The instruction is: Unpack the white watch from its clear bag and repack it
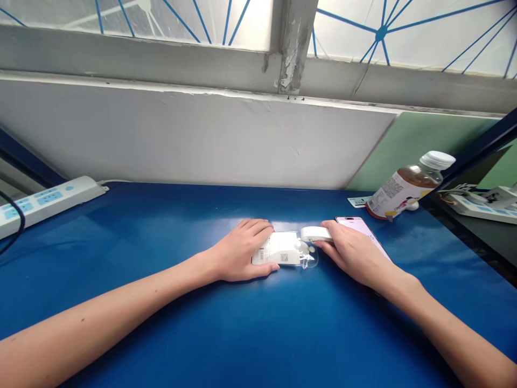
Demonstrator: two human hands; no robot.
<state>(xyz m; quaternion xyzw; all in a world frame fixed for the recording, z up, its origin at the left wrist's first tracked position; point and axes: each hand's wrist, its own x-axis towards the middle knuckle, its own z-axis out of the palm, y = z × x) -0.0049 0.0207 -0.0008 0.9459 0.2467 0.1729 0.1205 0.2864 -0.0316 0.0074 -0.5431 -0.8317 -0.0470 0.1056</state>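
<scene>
The bench (226,334) is blue and fills the lower half of the frame. A white packet (278,249) lies on it at the centre of the frame, printed with a barcode and a square code; its right end is a clear plastic section (310,257), which reflects light. The left hand (242,250) is placed at the left end of the packet, fingers along the upper edge and thumb along the lower edge; its grip is clamped on the packet. The right hand (357,250), right of centre, has its grip closed on a small white object (315,233), thumb below and fingers above. The free end of this object is located at the upper side of the clear section; whether the two touch cannot be determined. A phone (363,225) with a pink screen lies partly hidden under the right hand. In the right part of the frame, a capped bottle (404,194) stands on the bench beside a small card (357,202). A power strip (60,195) is located at the left edge of the frame, with a black cable (21,221) in front of it.
</scene>
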